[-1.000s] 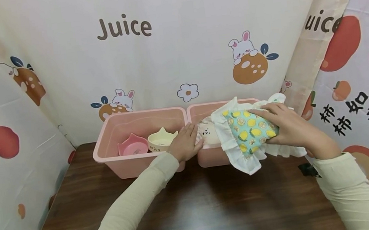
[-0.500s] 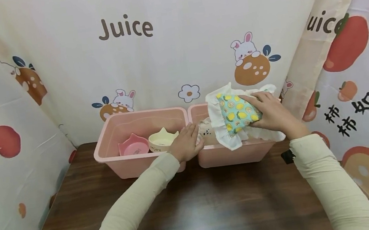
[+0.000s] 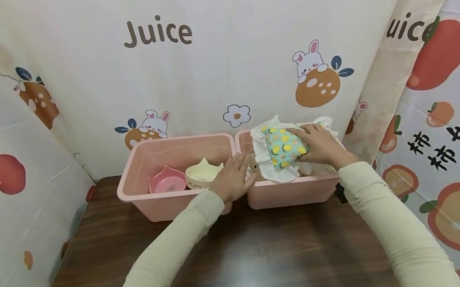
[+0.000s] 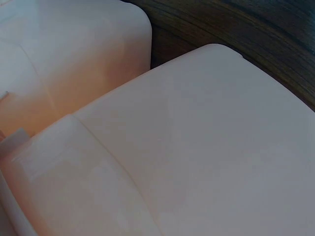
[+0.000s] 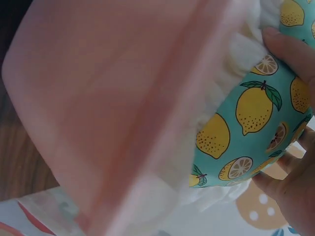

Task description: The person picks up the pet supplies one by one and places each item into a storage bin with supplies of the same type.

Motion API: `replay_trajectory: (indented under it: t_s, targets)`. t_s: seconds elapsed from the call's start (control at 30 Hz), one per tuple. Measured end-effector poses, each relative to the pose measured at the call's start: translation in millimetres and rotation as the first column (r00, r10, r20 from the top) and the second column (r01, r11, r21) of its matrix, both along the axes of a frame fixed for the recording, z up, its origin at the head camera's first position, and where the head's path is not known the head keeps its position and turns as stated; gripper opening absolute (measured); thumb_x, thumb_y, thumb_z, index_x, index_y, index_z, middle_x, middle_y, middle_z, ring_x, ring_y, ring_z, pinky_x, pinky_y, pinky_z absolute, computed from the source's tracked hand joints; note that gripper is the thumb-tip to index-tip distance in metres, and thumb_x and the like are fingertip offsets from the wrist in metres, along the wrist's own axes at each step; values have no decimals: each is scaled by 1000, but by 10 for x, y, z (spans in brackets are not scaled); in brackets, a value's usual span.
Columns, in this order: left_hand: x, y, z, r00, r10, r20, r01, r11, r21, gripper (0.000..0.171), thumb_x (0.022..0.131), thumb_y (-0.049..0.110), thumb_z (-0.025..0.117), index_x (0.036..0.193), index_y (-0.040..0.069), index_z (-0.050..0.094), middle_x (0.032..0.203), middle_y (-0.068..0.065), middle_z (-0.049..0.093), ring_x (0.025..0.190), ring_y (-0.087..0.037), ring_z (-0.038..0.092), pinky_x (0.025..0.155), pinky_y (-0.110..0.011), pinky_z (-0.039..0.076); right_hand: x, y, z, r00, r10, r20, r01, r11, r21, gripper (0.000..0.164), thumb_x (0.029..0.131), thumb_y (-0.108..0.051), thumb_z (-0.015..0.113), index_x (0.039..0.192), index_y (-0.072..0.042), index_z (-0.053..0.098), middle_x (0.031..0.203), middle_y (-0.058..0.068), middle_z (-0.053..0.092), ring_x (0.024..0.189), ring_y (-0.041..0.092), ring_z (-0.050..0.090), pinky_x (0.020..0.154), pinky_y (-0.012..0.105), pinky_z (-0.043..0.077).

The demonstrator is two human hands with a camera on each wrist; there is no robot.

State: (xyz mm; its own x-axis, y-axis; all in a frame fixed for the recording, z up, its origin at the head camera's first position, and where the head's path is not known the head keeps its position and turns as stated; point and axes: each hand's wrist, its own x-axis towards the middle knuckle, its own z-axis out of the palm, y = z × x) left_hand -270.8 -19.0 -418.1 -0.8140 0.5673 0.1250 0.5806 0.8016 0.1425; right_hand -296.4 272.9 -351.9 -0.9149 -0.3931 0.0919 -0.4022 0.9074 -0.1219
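My right hand [image 3: 321, 145] grips a small cushion [image 3: 283, 149] with a turquoise lemon print and a white ruffle. It is in the mouth of the right pink bin [image 3: 292, 195], its front ruffle over the near rim. In the right wrist view the thumb and fingers hold the cushion [image 5: 253, 110] from opposite sides. My left hand [image 3: 231, 180] rests with straight fingers at the adjoining rims of the two bins; the left wrist view shows only bin walls [image 4: 211, 147] and wood. Beside its fingertips, a beige item with a small dark face is mostly hidden under the cushion.
The left pink bin [image 3: 181, 206] holds a pink cat-eared bowl [image 3: 166, 182] and a cream cat-eared bowl [image 3: 204, 171]. Both bins stand side by side on a dark wooden table [image 3: 245, 266]. A printed curtain [image 3: 219, 58] hangs close behind, with more at both sides.
My right hand has moved left with the cushion, rising slightly and then lowering it into the right bin's mouth, covering more of the beige item. My left hand has stayed in place.
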Motion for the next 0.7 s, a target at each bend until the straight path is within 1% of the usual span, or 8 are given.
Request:
replay_trajectory:
  t_s: [0.17, 0.33, 0.4, 0.53, 0.6, 0.7]
  targets:
    - [10, -10, -1, 1000, -8, -4, 8, 1000, 2, 66, 101, 45, 32, 150, 1, 27, 157, -16, 23, 146, -29, 17, 118, -41, 18, -14, -63, -136, 995, -34, 89, 33, 999, 17, 94, 74, -34, 83, 151, -24, 31, 146, 19, 33, 131, 45, 31, 100, 67, 30]
    - [44, -10, 39, 1000, -15, 1, 15, 1000, 5, 67, 100, 45, 33, 150, 0, 27, 156, -17, 25, 145, -30, 19, 118, -41, 18, -4, -93, -228, 987, -44, 153, 42, 999, 15, 96, 74, -39, 82, 152, -26, 28, 149, 18, 29, 133, 44, 30, 101, 67, 30]
    - [48, -9, 46, 1000, -15, 6, 15, 1000, 6, 68, 100, 45, 32, 150, 0, 26, 156, -17, 25, 146, -29, 19, 118, -41, 18, -12, -94, -266, 985, -41, 170, 40, 999, 9, 96, 74, -41, 81, 152, -26, 27, 150, 18, 28, 133, 44, 29, 101, 67, 30]
    - [57, -6, 58, 1000, -8, 21, 8, 1000, 0, 67, 100, 45, 32, 151, 1, 24, 157, -15, 24, 146, -28, 17, 118, -40, 17, -21, -91, -334, 981, -60, 184, 62, 998, -5, 97, 73, -42, 81, 152, -29, 27, 151, 17, 28, 134, 43, 27, 101, 65, 31]
    - [59, -6, 59, 1000, -6, 24, 6, 1000, 0, 67, 100, 44, 33, 151, 2, 24, 157, -15, 23, 146, -28, 17, 118, -40, 17, -21, -94, -355, 981, -55, 184, 59, 998, -14, 97, 74, -41, 81, 152, -27, 27, 151, 18, 27, 135, 44, 25, 102, 66, 30]
    - [56, -6, 53, 1000, -8, 18, 8, 1000, 2, 67, 100, 44, 33, 151, 1, 24, 157, -15, 24, 146, -28, 17, 118, -40, 17, -20, -95, -377, 984, -26, 175, 30, 999, -20, 95, 76, -37, 81, 152, -21, 27, 150, 23, 28, 136, 47, 23, 104, 66, 27]
